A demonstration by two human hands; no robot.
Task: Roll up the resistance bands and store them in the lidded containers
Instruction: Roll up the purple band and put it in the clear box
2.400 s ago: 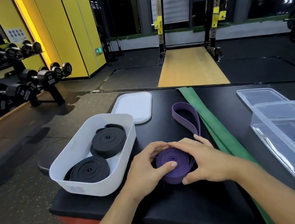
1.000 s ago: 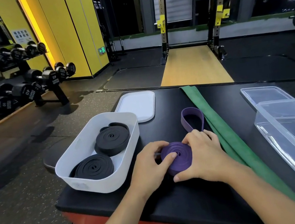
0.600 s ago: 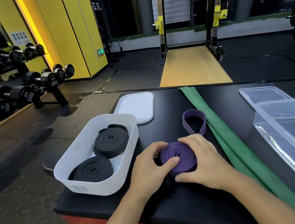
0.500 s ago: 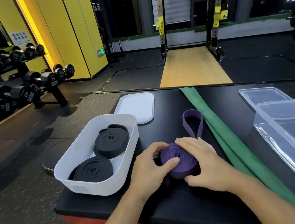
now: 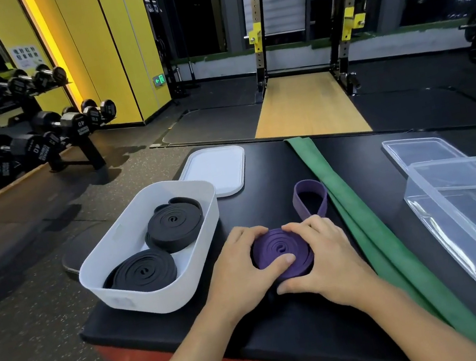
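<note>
Jointly, our left hand (image 5: 240,272) and right hand (image 5: 330,262) are clasping one purple band (image 5: 277,249); two black coils (image 5: 143,271) are lying in one white container (image 5: 162,301); one green band (image 5: 364,237) is lying alongside.

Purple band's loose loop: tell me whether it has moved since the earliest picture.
Yes. The purple band's loose loop has slid toward the person alongside the green band, from past the near edge of the white lid to about level with it.
</note>
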